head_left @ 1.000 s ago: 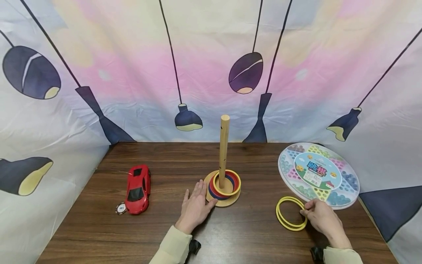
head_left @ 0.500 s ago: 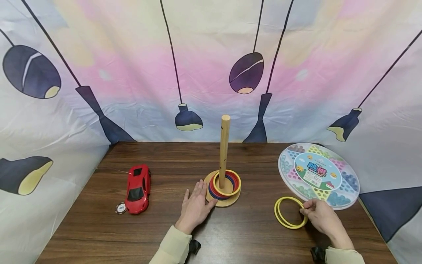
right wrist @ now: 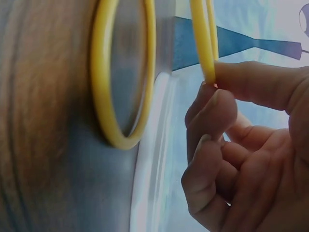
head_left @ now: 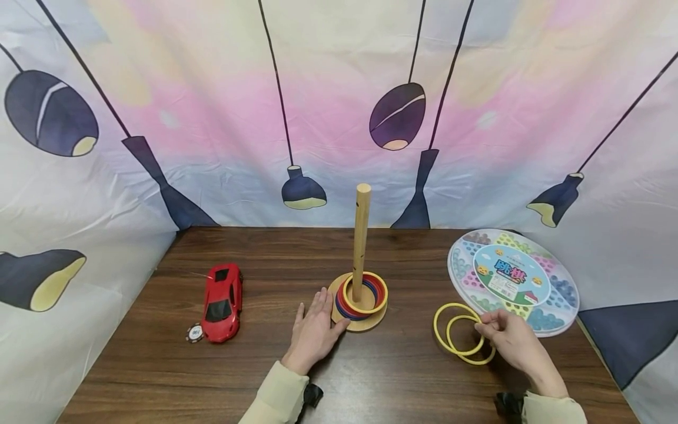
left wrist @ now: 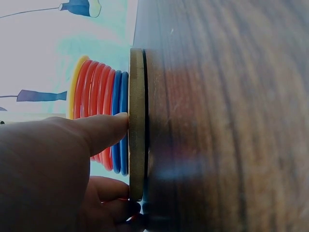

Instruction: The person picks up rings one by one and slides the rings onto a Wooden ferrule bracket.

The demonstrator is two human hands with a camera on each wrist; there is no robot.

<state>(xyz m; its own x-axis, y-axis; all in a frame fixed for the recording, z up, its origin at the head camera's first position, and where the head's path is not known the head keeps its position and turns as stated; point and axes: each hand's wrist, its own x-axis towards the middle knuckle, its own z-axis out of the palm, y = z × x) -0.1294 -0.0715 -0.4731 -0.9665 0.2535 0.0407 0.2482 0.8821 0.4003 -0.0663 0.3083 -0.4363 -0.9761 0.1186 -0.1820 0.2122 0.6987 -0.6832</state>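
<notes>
A wooden peg (head_left: 361,235) stands upright on a round wooden base (head_left: 377,323). Stacked round its foot are two blue rings (left wrist: 120,92), several red rings (left wrist: 92,89) and a yellow ring (left wrist: 75,87) on top. My left hand (head_left: 312,338) lies against the base's left side, fingers extended, thumb touching its front edge. At the right, my right hand (head_left: 516,344) pinches a yellow ring (right wrist: 203,41) between thumb and fingertips, raised above the table. Below it, a second yellow ring (right wrist: 100,72) is low over the tabletop; the two overlap in the head view.
A round Chinese checkers box (head_left: 551,282) lies behind the right hand. Towards the left are a red toy car (head_left: 219,303) and a poker chip (head_left: 195,334) on the brown wooden table (head_left: 159,377). A printed curtain (head_left: 339,118) hangs behind the table.
The right hand has raised one yellow ring and shifted it slightly up and left, so the two yellow rings have spread apart. The left hand and the peg stand have stayed put.
</notes>
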